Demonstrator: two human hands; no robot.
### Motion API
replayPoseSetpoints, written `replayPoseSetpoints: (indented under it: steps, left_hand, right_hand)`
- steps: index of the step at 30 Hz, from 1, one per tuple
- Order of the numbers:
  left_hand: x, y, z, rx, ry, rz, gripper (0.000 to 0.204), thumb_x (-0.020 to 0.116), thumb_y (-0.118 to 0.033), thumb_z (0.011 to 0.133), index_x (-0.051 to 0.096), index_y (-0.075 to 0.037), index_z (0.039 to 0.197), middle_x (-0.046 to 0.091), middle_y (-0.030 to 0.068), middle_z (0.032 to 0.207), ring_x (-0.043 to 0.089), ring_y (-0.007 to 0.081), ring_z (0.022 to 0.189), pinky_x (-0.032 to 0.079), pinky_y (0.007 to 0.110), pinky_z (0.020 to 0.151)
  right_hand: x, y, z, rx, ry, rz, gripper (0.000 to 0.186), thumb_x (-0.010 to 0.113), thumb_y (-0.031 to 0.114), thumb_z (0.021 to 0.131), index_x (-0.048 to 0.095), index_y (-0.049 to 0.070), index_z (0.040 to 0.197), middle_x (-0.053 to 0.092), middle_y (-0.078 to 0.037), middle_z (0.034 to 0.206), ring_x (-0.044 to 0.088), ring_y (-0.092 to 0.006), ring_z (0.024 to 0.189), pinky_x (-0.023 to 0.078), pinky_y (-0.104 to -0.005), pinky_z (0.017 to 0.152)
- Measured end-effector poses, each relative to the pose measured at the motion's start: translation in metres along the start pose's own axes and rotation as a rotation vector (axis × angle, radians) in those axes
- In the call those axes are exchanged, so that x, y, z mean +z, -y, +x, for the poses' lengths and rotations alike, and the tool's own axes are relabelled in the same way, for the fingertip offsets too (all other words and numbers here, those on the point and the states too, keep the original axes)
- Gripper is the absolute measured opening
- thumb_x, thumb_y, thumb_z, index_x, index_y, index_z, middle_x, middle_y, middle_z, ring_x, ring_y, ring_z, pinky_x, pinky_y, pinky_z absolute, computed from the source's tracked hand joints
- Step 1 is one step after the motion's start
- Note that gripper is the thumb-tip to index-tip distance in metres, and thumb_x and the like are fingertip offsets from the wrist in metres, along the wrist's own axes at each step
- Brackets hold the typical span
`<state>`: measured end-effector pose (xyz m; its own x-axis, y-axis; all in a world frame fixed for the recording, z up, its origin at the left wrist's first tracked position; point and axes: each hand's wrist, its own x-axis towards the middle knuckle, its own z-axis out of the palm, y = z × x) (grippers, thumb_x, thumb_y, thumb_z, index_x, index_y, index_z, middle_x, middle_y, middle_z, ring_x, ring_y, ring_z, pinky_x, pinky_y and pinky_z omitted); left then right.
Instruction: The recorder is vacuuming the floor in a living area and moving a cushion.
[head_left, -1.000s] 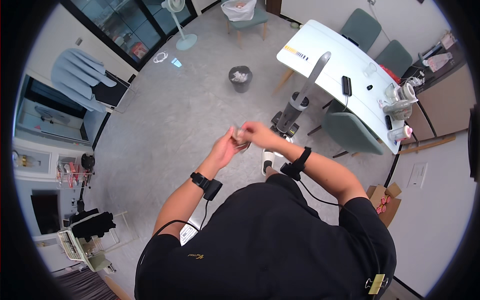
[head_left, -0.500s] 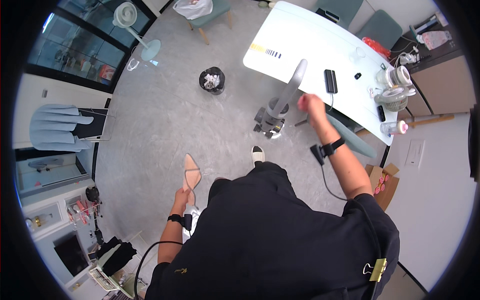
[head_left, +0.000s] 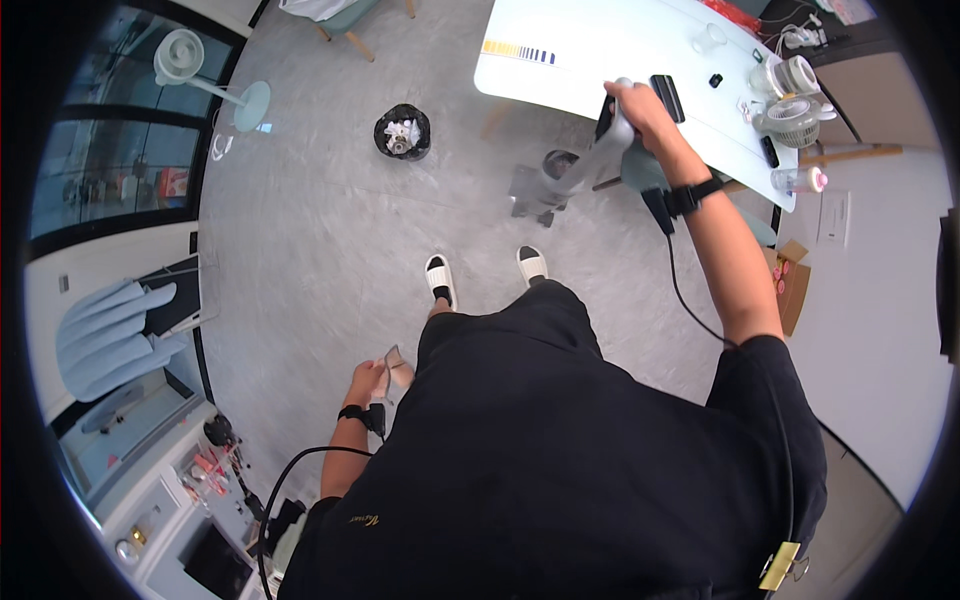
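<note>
My right hand [head_left: 640, 105] is closed round the top of the silver-grey handle of an upright floor appliance [head_left: 600, 155], at the near edge of the white table. Its dark wheeled base [head_left: 540, 192] stands on the floor and is blurred. Low on the left, my left hand [head_left: 368, 380] grips a thin tan thing with a grey edge [head_left: 399, 372]; its kind cannot be made out. Part of it is hidden behind the fingers.
A white table [head_left: 570, 85] at the upper right carries a black case [head_left: 666, 98], small fans [head_left: 795, 118] and a bottle [head_left: 798, 180]. A black bin [head_left: 402, 132] stands on the grey floor. Left of it is a standing fan [head_left: 215, 85]. Below the table sits a cardboard box [head_left: 790, 290].
My right hand has gone from beside the appliance to a grip on its handle. The tan thing has turned in my left hand. My view has shifted, and both slippered feet now show.
</note>
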<state>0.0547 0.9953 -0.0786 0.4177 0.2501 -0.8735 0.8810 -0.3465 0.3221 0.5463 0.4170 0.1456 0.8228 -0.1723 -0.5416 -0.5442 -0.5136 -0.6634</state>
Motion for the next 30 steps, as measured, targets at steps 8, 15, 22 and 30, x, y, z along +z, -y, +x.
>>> replayPoseSetpoints:
  steps: [8, 15, 22, 30]
  left_hand:
    - [-0.116, -0.042, 0.124, 0.183, 0.06, 0.079, 0.017, 0.063, -0.015, 0.085, 0.065, 0.001, 0.092, 0.063, 0.0056, 0.073, 0.057, 0.0138, 0.061, 0.045, 0.033, 0.055]
    - [-0.196, -0.061, 0.185, 0.262, -0.02, 0.289, 0.025, 0.062, -0.015, 0.082, 0.065, 0.005, 0.095, 0.066, 0.0115, 0.076, 0.062, 0.0212, 0.065, 0.048, 0.037, 0.058]
    - [-0.219, -0.044, 0.219, 0.325, 0.039, 0.691, 0.03, 0.06, -0.02, 0.084, 0.066, 0.009, 0.092, 0.068, 0.0241, 0.085, 0.068, 0.0333, 0.078, 0.051, 0.043, 0.065]
    - [-0.159, -0.178, 0.177, 0.406, 0.116, 0.608, 0.029, 0.062, -0.013, 0.08, 0.064, 0.01, 0.098, 0.068, 0.0207, 0.085, 0.067, 0.0277, 0.076, 0.051, 0.04, 0.064]
  right_hand:
    - [0.098, -0.09, -0.145, -0.108, -0.268, -0.039, 0.063, 0.059, 0.041, 0.088, 0.044, -0.002, 0.131, 0.066, -0.016, 0.086, 0.065, -0.0246, 0.073, 0.051, -0.0371, 0.071]
    - [0.216, -0.166, -0.344, -0.068, -0.334, -0.292, 0.059, 0.058, 0.03, 0.088, 0.034, 0.009, 0.138, 0.064, -0.026, 0.075, 0.064, -0.045, 0.067, 0.05, -0.0512, 0.059]
    - [0.291, -0.238, -0.432, 0.189, -0.313, -0.243, 0.053, 0.062, 0.029, 0.08, 0.049, 0.018, 0.13, 0.065, -0.023, 0.074, 0.064, -0.0426, 0.068, 0.053, -0.0497, 0.064]
    - [0.33, -0.274, -0.478, -0.062, -0.536, -0.264, 0.03, 0.061, 0.024, 0.087, 0.057, 0.012, 0.115, 0.065, -0.016, 0.079, 0.064, -0.0355, 0.07, 0.051, -0.0439, 0.061]
